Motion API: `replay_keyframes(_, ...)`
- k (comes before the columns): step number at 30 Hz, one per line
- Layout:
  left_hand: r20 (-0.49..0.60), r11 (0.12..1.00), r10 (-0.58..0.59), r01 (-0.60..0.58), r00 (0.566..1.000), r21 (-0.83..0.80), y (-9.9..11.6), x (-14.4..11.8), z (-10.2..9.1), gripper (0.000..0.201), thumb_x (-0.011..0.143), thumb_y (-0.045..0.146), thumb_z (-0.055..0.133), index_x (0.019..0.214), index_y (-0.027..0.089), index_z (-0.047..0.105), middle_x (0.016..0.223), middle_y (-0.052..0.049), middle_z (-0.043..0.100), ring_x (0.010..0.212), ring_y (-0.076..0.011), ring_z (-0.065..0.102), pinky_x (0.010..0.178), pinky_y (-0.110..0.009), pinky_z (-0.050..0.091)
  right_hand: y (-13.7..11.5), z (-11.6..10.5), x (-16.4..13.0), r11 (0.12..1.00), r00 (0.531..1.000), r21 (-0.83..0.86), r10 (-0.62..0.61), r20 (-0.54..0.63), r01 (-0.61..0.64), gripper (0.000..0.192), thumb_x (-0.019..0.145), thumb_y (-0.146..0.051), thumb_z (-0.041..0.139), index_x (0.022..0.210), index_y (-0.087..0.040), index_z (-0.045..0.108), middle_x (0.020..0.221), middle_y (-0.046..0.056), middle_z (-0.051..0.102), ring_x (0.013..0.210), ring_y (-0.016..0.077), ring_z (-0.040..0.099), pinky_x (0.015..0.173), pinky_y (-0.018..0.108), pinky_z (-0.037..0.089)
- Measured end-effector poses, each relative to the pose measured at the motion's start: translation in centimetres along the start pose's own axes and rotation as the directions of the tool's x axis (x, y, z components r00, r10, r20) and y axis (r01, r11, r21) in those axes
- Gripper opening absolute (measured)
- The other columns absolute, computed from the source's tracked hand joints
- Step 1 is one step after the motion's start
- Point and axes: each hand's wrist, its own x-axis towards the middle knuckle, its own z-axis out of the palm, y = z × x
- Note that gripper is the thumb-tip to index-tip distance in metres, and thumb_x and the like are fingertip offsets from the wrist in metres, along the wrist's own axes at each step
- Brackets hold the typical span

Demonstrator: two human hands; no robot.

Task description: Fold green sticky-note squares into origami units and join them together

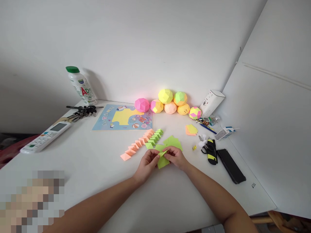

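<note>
A small green paper [162, 159] is being folded just above the white table [97, 168], near the middle of the desk; it's bright lime, creased into a pointed flap on top with a squarer bit hanging below. It's pinched from both sides: the left hand [146, 163] grips its left edge with thumb and fingertips, the right hand [176, 156] holds the top right corner, fingers curled over it. Both forearms come in from about 6 o'clock, angled toward each other, wrists low over the table. At 12 o'clock from the hands a loose green stack [173, 142] is lying flat, and at roughly 11 o'clock two rows of folded units are laid out, orange ones [136, 146] beside green ones [154, 137]. Further back toward 12, paper balls [167, 102] in pink, yellow and green are piled against the wall. Scissors [211, 150] and a phone [230, 165] are found at 3 o'clock, a remote [46, 136] way out at 9–10.
</note>
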Motion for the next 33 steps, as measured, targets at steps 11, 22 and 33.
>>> replay_keyframes(11,0.058,0.976,0.154,-0.161,0.986,0.147,-1.1,0.3,-0.7,0.024,0.075,0.033,0.062,0.094,0.021,0.06,0.08,0.0,0.053,0.066,-0.0121,0.048,0.061,-0.024,0.041,-0.2,0.2,-0.1,1.0,0.996,-0.004,-0.003,0.092,0.003,0.028,0.072,-0.035,0.067,0.094,-0.017,0.063,0.063,-0.004,0.05,0.048,0.0065,0.041,0.044,0.019,0.035)
replay_keyframes(22,0.121,0.952,0.21,-0.231,0.97,0.199,-0.7,-0.1,-0.5,0.021,0.078,0.031,0.058,0.097,0.023,0.06,0.084,-0.002,0.052,0.078,-0.0163,0.05,0.07,-0.028,0.044,-0.7,0.3,-0.3,0.998,0.993,-0.046,0.055,0.104,-0.05,0.028,0.074,-0.041,0.064,0.068,-0.017,0.052,0.055,-0.005,0.044,0.045,0.0069,0.04,0.043,0.02,0.036)
replay_keyframes(33,0.134,0.926,0.286,-0.31,0.949,0.214,-1.2,0.2,-0.6,0.03,0.08,0.029,0.056,0.109,0.025,0.061,0.094,-0.006,0.053,0.09,-0.0202,0.052,0.076,-0.032,0.046,-0.7,0.3,-0.2,0.999,0.996,0.03,0.025,0.086,-0.027,0.025,0.07,-0.037,0.069,0.072,-0.015,0.057,0.059,-0.003,0.05,0.049,0.0073,0.044,0.045,0.02,0.038)
